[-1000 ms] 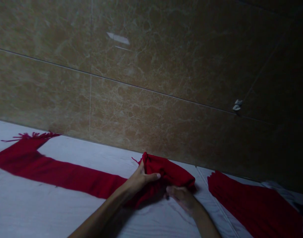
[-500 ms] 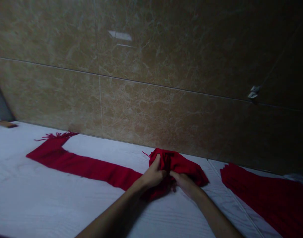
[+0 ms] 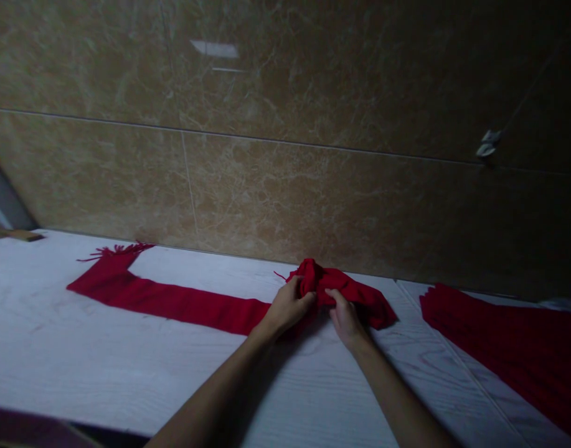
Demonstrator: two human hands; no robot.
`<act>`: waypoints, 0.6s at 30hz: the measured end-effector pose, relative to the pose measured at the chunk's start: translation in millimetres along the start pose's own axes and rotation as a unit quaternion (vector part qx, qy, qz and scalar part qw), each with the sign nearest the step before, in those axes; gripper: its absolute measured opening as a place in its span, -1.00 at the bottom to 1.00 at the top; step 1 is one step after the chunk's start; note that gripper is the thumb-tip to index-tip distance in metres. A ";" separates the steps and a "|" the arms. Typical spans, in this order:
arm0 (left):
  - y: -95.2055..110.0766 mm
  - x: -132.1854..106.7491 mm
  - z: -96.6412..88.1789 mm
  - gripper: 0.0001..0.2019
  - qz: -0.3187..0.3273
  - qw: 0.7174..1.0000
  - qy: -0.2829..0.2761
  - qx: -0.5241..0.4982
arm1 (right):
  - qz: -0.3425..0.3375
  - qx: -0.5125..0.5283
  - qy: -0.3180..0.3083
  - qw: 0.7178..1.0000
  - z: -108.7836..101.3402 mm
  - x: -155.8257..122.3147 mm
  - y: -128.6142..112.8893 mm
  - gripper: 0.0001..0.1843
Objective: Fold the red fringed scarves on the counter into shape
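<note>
A long red scarf [image 3: 182,305] with a fringed end lies across the white table [image 3: 140,373], bent at a corner on the left. Its right part is bunched up in a loose heap near the wall. My left hand [image 3: 289,305] pinches the gathered cloth between thumb and fingers. Close beside it, my right hand [image 3: 344,314] grips the same bundle from the right, thumb on top. Folds of the cloth hide some fingertips of both hands.
Another red cloth [image 3: 504,342] lies spread at the right, past a seam in the tabletop. Behind the table rises a brown marbled tile wall [image 3: 266,186] with a small white fitting [image 3: 488,143]. A small wooden piece [image 3: 26,235] sits at the far left corner.
The whole view has shifted slightly, showing more of the table's front edge. Both hands stay on the bunched scarf, whose gathered folds now stand a little higher between them.
</note>
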State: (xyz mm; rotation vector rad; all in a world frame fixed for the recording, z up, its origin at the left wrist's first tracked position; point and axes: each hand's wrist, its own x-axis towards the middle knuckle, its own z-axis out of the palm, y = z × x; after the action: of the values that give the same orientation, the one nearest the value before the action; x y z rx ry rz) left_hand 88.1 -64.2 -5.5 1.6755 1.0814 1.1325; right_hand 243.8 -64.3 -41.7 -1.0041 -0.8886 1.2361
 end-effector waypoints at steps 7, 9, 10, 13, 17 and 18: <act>-10.1 14.3 -17.4 -0.78 -0.035 0.995 0.073 -0.050 | 0.039 0.008 0.002 0.999 6.5 -2.6 -11.8 -0.58; -14.4 21.8 -22.6 -0.70 -0.046 0.989 0.094 -0.104 | 0.061 -0.008 -0.041 0.997 5.8 -3.2 -9.7 -0.52; -16.5 24.8 -24.8 -0.65 -0.056 0.984 0.101 -0.133 | 0.070 -0.019 -0.056 0.996 5.8 -4.0 -8.7 -0.49; -18.8 28.3 -28.9 -0.51 -0.091 0.970 0.101 -0.204 | 0.077 -0.029 -0.099 0.992 7.9 -8.6 -8.6 -0.47; -8.9 20.7 -27.9 -0.45 -0.107 0.960 0.059 -0.253 | 0.106 0.019 -0.162 0.981 11.3 -15.0 -16.9 -0.63; -5.4 17.9 -26.3 -0.45 -0.101 0.958 0.031 -0.266 | 0.117 0.035 -0.156 0.980 11.0 -15.4 -19.5 -0.69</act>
State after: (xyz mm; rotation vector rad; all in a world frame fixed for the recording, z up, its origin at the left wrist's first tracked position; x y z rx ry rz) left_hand 66.0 -41.5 0.5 1.0908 0.8605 1.2137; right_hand 237.7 -79.1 -19.8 -0.8910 -0.9783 1.6455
